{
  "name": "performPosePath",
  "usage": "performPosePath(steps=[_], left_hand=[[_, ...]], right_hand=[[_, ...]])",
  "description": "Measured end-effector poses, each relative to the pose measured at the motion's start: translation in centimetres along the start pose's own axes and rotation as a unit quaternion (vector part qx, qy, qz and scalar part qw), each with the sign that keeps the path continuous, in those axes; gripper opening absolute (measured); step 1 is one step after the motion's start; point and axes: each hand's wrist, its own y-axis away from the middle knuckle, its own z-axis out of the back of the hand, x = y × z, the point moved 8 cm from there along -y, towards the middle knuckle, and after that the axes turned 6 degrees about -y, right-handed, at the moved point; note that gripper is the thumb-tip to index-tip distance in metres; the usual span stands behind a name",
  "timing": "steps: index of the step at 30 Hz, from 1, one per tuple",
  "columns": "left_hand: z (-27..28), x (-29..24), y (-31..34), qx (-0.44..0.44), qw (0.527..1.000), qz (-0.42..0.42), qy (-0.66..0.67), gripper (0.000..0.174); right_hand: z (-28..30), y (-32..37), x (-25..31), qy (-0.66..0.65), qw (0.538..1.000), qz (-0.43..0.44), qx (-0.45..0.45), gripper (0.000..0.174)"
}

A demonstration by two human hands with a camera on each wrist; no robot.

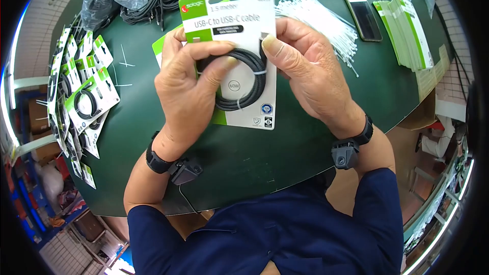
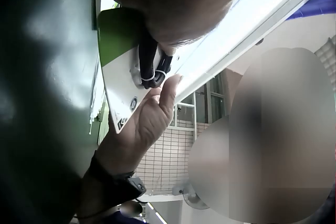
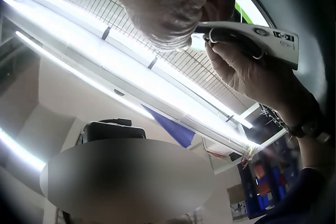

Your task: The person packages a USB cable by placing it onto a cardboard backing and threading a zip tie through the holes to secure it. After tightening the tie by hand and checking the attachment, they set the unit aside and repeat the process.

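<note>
A white and green cable card (image 1: 257, 107) is held up above the table, with a coiled black cable (image 1: 256, 87) lying against its front, bound by white ties. The left hand (image 1: 188, 79) grips the card's left side, thumb and index finger on the coil. At the card's right edge the right hand (image 1: 310, 71) pinches the cable's end with its thumb in front; its other fingers are partly hidden behind. In the left wrist view the card (image 2: 118, 85) and the right hand (image 2: 149, 124) show; in the right wrist view, the card (image 3: 283, 53) and the left hand (image 3: 252, 77).
Carded cables (image 1: 94, 97) are piled at the table's left. Black cables and a plastic bag (image 1: 104, 0) lie at the back left. White zip ties (image 1: 326, 23), a phone (image 1: 360, 12) and a stack of cards (image 1: 405, 33) lie at the back right. Another green-edged card (image 1: 158, 48) lies behind the held one.
</note>
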Motion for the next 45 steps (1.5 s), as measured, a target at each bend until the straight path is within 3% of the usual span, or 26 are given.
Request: performPosePath(steps=[1, 5, 9, 18, 22, 25, 26, 29, 34, 37, 42, 45], left_hand=[[-0.1, -1.0, 0.0, 0.000, 0.996, -0.051, -0.068, 0.027], [-1.0, -2.9, 0.5, -0.006, 0.984, -0.149, -0.102, 0.030], [-1.3, -2.5, 0.6, -0.006, 0.981, -0.149, -0.126, 0.028], [-0.8, -0.2, 0.6, -0.022, 0.994, -0.071, -0.078, 0.029], [-0.4, -1.0, -0.2, 0.028, 0.994, -0.047, -0.093, 0.027], [-0.8, 0.1, 0.5, 0.135, 0.983, 0.127, -0.021, 0.026], [-0.9, 0.3, 0.7, 0.139, 0.982, 0.129, -0.022, 0.026], [-0.8, 0.3, 0.7, 0.098, 0.992, 0.051, -0.067, 0.023], [-1.4, 1.7, 1.5, 0.050, 0.997, 0.053, -0.026, 0.019], [-1.0, 1.4, 1.4, 0.008, 0.999, 0.007, -0.035, 0.018], [-1.3, 1.3, 1.7, -0.012, 1.000, 0.003, -0.014, 0.020], [-0.9, 1.1, 1.4, -0.029, 0.999, 0.008, 0.040, 0.023]], right_hand=[[0.1, 0.0, -0.7, -0.033, 0.999, -0.026, -0.008, 0.036], [-0.2, 0.2, -2.1, -0.033, 0.997, -0.067, -0.010, 0.037], [-0.6, 0.2, -2.2, -0.044, 0.997, -0.061, -0.026, 0.036], [-0.3, -0.9, -3.3, -0.039, 0.998, -0.030, -0.048, 0.034], [0.8, -1.0, -3.1, -0.030, 0.997, -0.045, -0.054, 0.036], [1.0, -0.8, -2.5, 0.001, 0.997, -0.057, -0.044, 0.038], [0.8, -0.7, -2.5, -0.002, 0.997, -0.058, -0.047, 0.038], [0.3, -0.6, -2.4, 0.038, 0.997, -0.053, -0.048, 0.038], [0.4, -0.6, -2.6, 0.098, 0.993, -0.047, -0.043, 0.038], [-0.4, -0.8, -2.1, 0.133, 0.990, -0.022, -0.038, 0.039], [-0.1, -0.9, -2.4, 0.125, 0.992, -0.013, -0.033, 0.038], [-0.5, -0.8, -2.5, -0.060, 0.997, -0.043, -0.008, 0.040]])
